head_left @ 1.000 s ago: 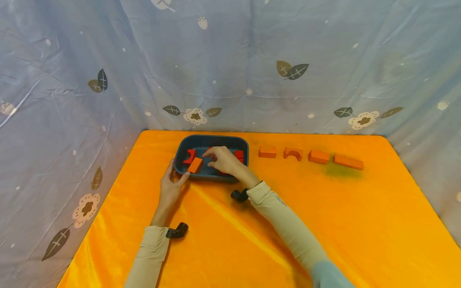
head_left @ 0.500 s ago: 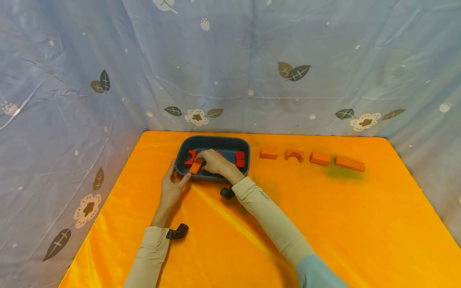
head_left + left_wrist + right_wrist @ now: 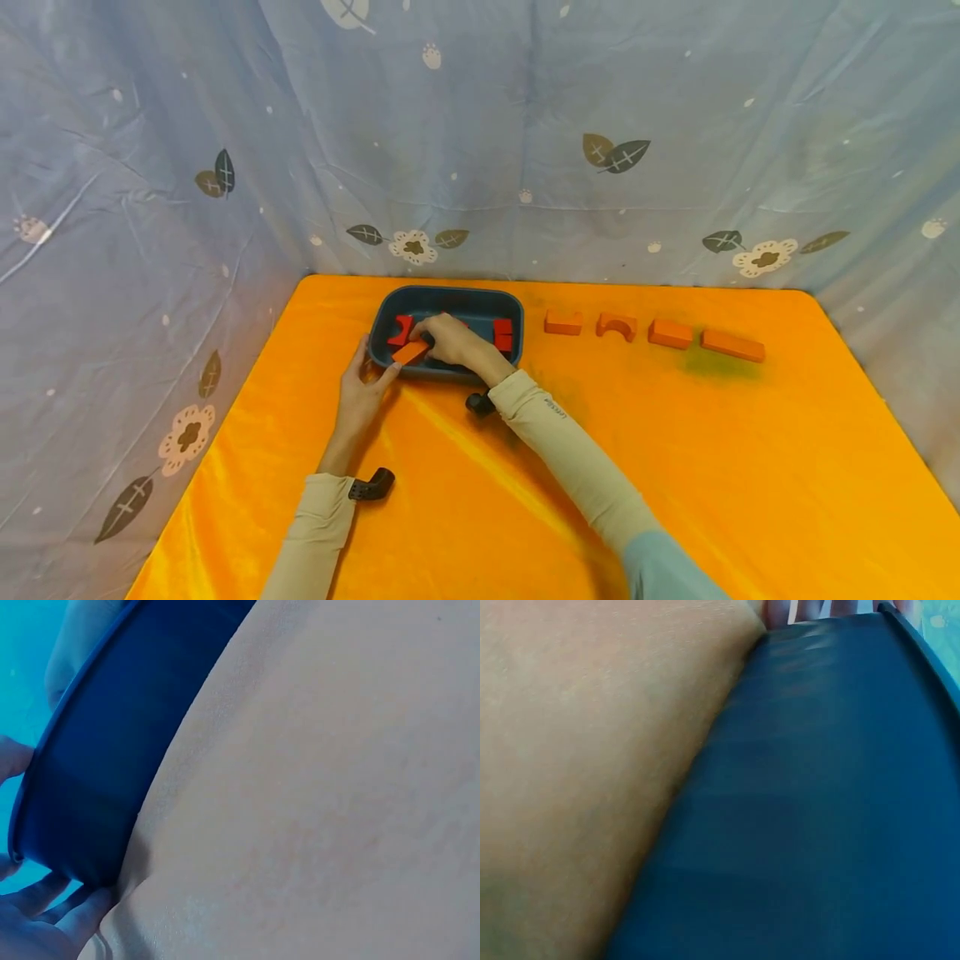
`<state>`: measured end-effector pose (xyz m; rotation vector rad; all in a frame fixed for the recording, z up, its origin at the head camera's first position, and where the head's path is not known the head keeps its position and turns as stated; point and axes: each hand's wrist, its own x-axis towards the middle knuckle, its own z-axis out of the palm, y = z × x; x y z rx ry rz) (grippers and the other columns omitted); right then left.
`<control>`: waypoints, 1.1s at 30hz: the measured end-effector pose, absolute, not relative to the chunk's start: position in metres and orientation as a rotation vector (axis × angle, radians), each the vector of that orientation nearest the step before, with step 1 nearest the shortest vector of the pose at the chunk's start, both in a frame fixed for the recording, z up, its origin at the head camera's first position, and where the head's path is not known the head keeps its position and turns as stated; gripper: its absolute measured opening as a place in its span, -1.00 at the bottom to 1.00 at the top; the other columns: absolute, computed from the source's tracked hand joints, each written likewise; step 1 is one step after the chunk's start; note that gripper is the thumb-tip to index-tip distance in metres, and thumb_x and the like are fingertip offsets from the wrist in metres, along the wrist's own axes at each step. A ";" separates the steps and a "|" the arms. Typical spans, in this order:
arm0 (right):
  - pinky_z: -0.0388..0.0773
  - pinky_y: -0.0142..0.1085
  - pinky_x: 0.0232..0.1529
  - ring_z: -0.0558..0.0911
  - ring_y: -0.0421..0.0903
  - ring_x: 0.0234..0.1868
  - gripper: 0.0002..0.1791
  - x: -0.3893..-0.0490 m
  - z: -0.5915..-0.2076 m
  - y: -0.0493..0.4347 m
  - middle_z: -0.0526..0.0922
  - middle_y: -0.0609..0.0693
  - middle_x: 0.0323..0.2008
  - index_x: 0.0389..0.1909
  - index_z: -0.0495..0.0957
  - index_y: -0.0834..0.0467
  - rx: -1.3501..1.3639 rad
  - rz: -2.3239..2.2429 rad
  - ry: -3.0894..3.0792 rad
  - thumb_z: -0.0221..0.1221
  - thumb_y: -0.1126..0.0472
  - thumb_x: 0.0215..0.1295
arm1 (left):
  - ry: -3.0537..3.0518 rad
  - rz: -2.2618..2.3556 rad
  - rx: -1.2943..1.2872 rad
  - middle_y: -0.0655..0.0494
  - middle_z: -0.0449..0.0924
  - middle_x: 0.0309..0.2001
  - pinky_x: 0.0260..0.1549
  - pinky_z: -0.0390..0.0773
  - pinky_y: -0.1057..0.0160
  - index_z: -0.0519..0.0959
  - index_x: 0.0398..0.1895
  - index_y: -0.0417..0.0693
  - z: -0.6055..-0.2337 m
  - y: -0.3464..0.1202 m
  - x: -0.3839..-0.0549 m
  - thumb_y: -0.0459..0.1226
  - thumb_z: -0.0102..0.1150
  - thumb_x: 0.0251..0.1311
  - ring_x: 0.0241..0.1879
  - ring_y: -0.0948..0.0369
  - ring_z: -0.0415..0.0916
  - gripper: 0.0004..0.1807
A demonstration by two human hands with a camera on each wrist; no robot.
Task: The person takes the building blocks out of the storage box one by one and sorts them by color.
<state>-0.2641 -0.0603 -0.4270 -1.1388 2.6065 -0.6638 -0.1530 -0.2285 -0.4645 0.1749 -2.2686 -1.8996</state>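
A dark blue plastic bin (image 3: pixel 457 291) with rounded corners stands near the table's back left. My left hand (image 3: pixel 360 392) grips its left end, thumb at the front rim and fingers along the outer side. In the left wrist view these fingers (image 3: pixel 82 911) lie against the bin's outer wall (image 3: pixel 97 772). Inside the bin, my right hand (image 3: pixel 453 337) pinches an orange rectangular block (image 3: pixel 410 352) at the front left. A red notched block (image 3: pixel 400 330) lies behind it. Red blocks (image 3: pixel 503 335) sit at the right end. In the right wrist view the bin's wall (image 3: pixel 802 787) fills most of the frame.
Right of the bin, a row of orange blocks lies on the yellow cloth: a notched block (image 3: pixel 563 322), an arch block (image 3: pixel 606 323), a rectangular block (image 3: pixel 670 333) and a long block (image 3: pixel 732 345). A patterned curtain (image 3: pixel 480 150) borders the table behind and at both sides.
My right hand has moved left within the bin from its middle to the orange block and now pinches it. The block has turned slightly. My left hand stays at the bin's left end.
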 end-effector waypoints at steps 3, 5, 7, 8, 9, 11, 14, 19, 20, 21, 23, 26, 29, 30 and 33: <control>0.43 -0.23 0.27 0.56 -0.04 0.14 -0.61 -0.264 -0.428 -0.057 0.66 0.01 0.06 0.08 0.64 0.15 -1.152 -0.686 2.596 0.32 0.39 0.20 | -2.269 -1.896 0.175 0.03 -0.06 0.54 0.34 0.28 0.06 -0.07 0.56 -0.16 -0.466 -0.228 -0.153 -0.30 0.23 0.30 0.46 0.07 0.05 -0.11; 0.48 -0.26 0.22 0.58 -0.05 0.10 -0.62 -0.264 -0.427 -0.053 0.66 0.01 0.04 0.07 0.64 0.16 -1.161 -0.721 2.584 0.31 0.40 0.22 | -2.270 -1.890 0.171 0.03 -0.05 0.54 0.34 0.28 0.04 -0.07 0.56 -0.16 -0.466 -0.228 -0.153 -0.29 0.23 0.31 0.46 0.06 0.06 -0.12; 0.54 -0.27 0.12 0.60 -0.05 0.01 -0.64 -0.264 -0.425 -0.049 0.67 0.02 0.01 0.07 0.64 0.17 -1.166 -0.774 2.560 0.30 0.38 0.23 | -2.271 -1.884 0.169 0.02 -0.04 0.53 0.34 0.29 0.03 -0.06 0.56 -0.16 -0.466 -0.228 -0.153 -0.29 0.23 0.31 0.45 0.06 0.07 -0.12; 0.55 -0.27 0.08 0.60 -0.05 -0.03 -0.65 -0.263 -0.423 -0.047 0.66 0.03 0.00 0.06 0.64 0.18 -1.166 -0.798 2.550 0.30 0.37 0.24 | -2.271 -1.880 0.168 0.02 -0.03 0.53 0.33 0.29 0.03 -0.06 0.56 -0.16 -0.466 -0.228 -0.154 -0.28 0.23 0.30 0.45 0.05 0.07 -0.12; 0.56 -0.28 0.06 0.60 -0.05 -0.05 -0.66 -0.263 -0.421 -0.045 0.66 0.04 -0.01 0.06 0.64 0.17 -1.157 -0.826 2.540 0.30 0.36 0.24 | -2.271 -1.879 0.170 0.02 -0.03 0.53 0.33 0.30 0.03 -0.05 0.56 -0.16 -0.466 -0.228 -0.154 -0.28 0.24 0.30 0.45 0.05 0.08 -0.12; 0.58 -0.28 -0.01 0.60 -0.04 -0.10 -0.68 -0.262 -0.417 -0.040 0.66 0.05 -0.04 0.03 0.66 0.18 -1.134 -0.886 2.525 0.30 0.33 0.25 | -2.278 -1.863 0.177 0.00 -0.01 0.53 0.34 0.29 0.04 -0.04 0.56 -0.16 -0.465 -0.228 -0.153 -0.26 0.24 0.30 0.44 0.05 0.10 -0.11; 0.58 -0.27 0.00 0.60 -0.04 -0.07 -0.71 -0.262 -0.411 -0.034 0.66 0.05 -0.03 0.00 0.68 0.18 -1.073 -0.931 2.527 0.31 0.28 0.25 | -2.282 -1.861 0.189 -0.01 0.00 0.52 0.35 0.28 0.06 -0.04 0.56 -0.16 -0.464 -0.228 -0.154 -0.25 0.26 0.29 0.43 0.05 0.11 -0.11; 0.58 -0.23 -0.01 0.58 -0.05 -0.09 -0.69 -0.260 -0.404 -0.022 0.67 0.03 -0.02 -0.01 0.69 0.20 -0.971 -0.999 2.550 0.33 0.20 0.24 | -2.285 -1.860 0.204 0.00 0.03 0.52 0.34 0.30 0.05 -0.03 0.56 -0.12 -0.464 -0.228 -0.152 -0.26 0.26 0.29 0.41 0.03 0.15 -0.11; 0.57 -0.25 -0.04 0.58 -0.06 -0.11 -0.68 -0.259 -0.404 -0.020 0.68 0.03 -0.02 -0.01 0.69 0.20 -0.952 -1.013 2.555 0.33 0.19 0.24 | -2.290 -1.850 0.207 0.00 0.04 0.51 0.35 0.28 0.05 -0.03 0.56 -0.12 -0.464 -0.228 -0.152 -0.25 0.26 0.29 0.40 0.03 0.15 -0.11; 0.57 -0.27 -0.07 0.58 -0.07 -0.13 -0.67 -0.259 -0.404 -0.018 0.68 0.03 -0.03 -0.01 0.69 0.20 -0.932 -1.027 2.564 0.33 0.17 0.24 | -2.295 -1.838 0.213 0.00 0.04 0.51 0.36 0.28 0.05 -0.02 0.56 -0.11 -0.464 -0.229 -0.152 -0.25 0.26 0.29 0.40 0.02 0.15 -0.11; 0.54 -0.33 -0.24 0.59 -0.02 -0.25 -0.68 -0.259 -0.403 -0.013 0.70 0.03 -0.07 -0.02 0.69 0.19 -0.868 -1.069 2.581 0.33 0.15 0.25 | -2.293 -1.840 0.220 0.01 0.03 0.52 0.36 0.27 0.06 -0.03 0.57 -0.10 -0.465 -0.228 -0.152 -0.26 0.25 0.29 0.41 0.01 0.14 -0.11; 0.51 -0.40 -0.43 0.65 0.01 -0.37 -0.69 -0.260 -0.404 -0.005 0.74 0.04 -0.20 -0.04 0.70 0.19 -0.737 -1.158 2.592 0.32 0.14 0.25 | -2.285 -1.860 0.221 0.02 -0.02 0.53 0.34 0.29 0.07 -0.04 0.57 -0.10 -0.466 -0.228 -0.152 -0.27 0.24 0.29 0.43 0.02 0.11 -0.11; 0.55 -0.40 -0.52 0.70 0.02 -0.44 -0.72 -0.261 -0.404 0.002 0.75 0.05 -0.33 -0.08 0.72 0.19 -0.610 -1.253 2.585 0.31 0.15 0.24 | -2.281 -1.874 0.219 0.05 -0.04 0.54 0.32 0.31 0.08 -0.05 0.57 -0.09 -0.466 -0.227 -0.152 -0.27 0.25 0.29 0.44 0.03 0.09 -0.11; 0.58 -0.39 -0.50 0.72 0.02 -0.42 -0.73 -0.261 -0.403 0.004 0.75 0.06 -0.34 -0.09 0.72 0.20 -0.586 -1.274 2.583 0.31 0.15 0.24 | -2.282 -1.876 0.213 0.05 -0.05 0.54 0.33 0.30 0.07 -0.05 0.57 -0.09 -0.465 -0.226 -0.152 -0.27 0.24 0.29 0.44 0.03 0.08 -0.11; 0.61 -0.36 -0.48 0.73 0.03 -0.43 -0.75 -0.262 -0.403 0.010 0.76 0.09 -0.33 -0.12 0.72 0.21 -0.550 -1.326 2.578 0.31 0.17 0.24 | -2.284 -1.872 0.203 0.04 -0.05 0.54 0.33 0.29 0.04 -0.05 0.57 -0.09 -0.465 -0.226 -0.152 -0.25 0.24 0.29 0.44 0.01 0.08 -0.10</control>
